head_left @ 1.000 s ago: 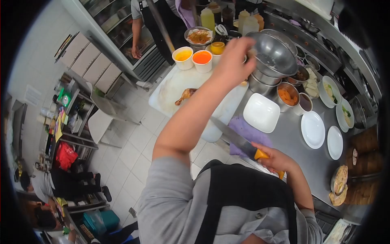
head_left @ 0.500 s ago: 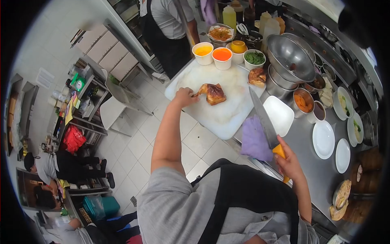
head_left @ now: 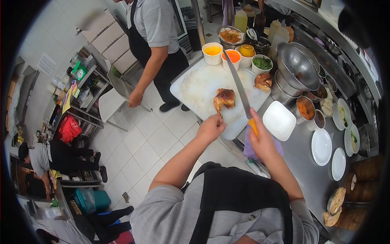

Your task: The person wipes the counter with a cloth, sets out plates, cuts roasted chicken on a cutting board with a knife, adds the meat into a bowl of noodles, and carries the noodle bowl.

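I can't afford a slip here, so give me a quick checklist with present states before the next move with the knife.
1. Right hand on the knife's handle: ok.
2. Left hand at the bone end of the chicken leg, off the blade: ok. How firm the hold is: cannot tell.
3. Chicken leg lying on the board: ok.
4. Knife tip away from the orange sauce cup: cannot tell; they overlap in view, and the height is unclear.
5. Second chicken piece apart from the leg, near the board's edge: ok.
6. Edge over the leg: not ok; the blade shows beside it.
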Available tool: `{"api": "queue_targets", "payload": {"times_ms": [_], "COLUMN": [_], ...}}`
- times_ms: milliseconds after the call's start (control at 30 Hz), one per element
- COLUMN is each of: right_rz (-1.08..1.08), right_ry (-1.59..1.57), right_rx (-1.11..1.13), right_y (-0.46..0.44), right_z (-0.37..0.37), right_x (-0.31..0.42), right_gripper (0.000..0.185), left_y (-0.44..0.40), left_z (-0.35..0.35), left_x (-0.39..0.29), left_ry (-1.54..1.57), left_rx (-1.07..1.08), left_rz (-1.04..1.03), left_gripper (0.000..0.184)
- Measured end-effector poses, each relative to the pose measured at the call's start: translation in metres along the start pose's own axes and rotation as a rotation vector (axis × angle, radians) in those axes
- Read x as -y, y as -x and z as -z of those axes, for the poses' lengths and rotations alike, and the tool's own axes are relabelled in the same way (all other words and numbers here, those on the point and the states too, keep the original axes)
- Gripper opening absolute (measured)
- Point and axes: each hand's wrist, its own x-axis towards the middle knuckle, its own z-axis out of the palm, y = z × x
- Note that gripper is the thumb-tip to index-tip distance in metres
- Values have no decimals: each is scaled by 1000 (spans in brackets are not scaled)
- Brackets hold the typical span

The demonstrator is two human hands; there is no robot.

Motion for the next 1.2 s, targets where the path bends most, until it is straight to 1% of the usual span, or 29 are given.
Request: {"api": "queue_targets", "payload": {"times_ms": [33,67,133,200,233,300,333,367,433,467,500,533,567,600,633,700,733,800,867,967,1033,1067,1133,1167,1200], "right_rz": [2,-15,-37,-258,-261,-363,-367,-336,-312,-261,-210,-217,-117,-18,-28,-58,-168,-203,-234,-196,9,11,282,283,349], "right_ry": [4,45,89,279,284,201,207,154,105,84,63,67,130,195,200,247,320,330,336,344,329,326,288,286,279], "right_rx": [0,6,9,169,163,238,234,198,157,90,23,15,-48,-111,-120,-55,53,82,116,60,-109,-102,-295,-291,-375], "right_y": [-7,-13,-22,-33,-35,-40,-41,-40,-43,-45,-48,-50,-53,-56,-59,-62,-63,-63,-64,-69,-78,-83,-93,-94,-95], "right_z": [-8,-19,-38,-49,-51,-52,-52,-51,-47,-45,-45,-47,-49,-50,-54,-65,-69,-73,-74,-66,-49,-39,-26,-28,-30], "right_x": [-4,-11,-21,-25,-25,-25,-25,-25,-16,-10,-5,-4,-3,-2,-6,-18,-22,-26,-27,-14,18,36,62,61,61], "right_gripper": [65,66,68,70,70,68,68,67,67,66,66,66,67,68,68,69,70,70,70,70,68,68,67,67,68], "left_y": [-2,-4,-10,-14,-17,-21,-23,-24,-25,-28,-26,-24,-24,-24,-24,-25,-25,-28,-31,-33,-30,-28,-26,-25,-25], "left_z": [-1,-1,0,-1,0,4,8,12,23,22,22,22,22,20,17,15,16,16,13,8,11,13,18,19,20], "left_x": [5,10,21,27,29,29,28,28,27,33,34,33,33,34,37,36,33,32,36,41,37,34,29,27,27], "left_ry": [61,63,134,148,161,185,205,212,151,70,73,38,0,1,34,70,64,57,141,175,186,193,173,152,154], "left_rx": [-71,-69,-201,-231,-266,-291,-320,-317,-222,-181,-172,-106,-39,-29,-54,-65,-45,-18,31,20,25,34,28,25,23], "left_rz": [-14,-16,-74,-119,-158,-193,-221,-226,-114,-99,-104,-102,-102,-111,-142,-178,-153,-130,-74,-73,-62,-54,-58,-67,-62], "left_gripper": [27,27,22,21,21,20,19,19,21,22,22,22,23,23,22,21,20,19,19,20,19,19,20,20,20]}}
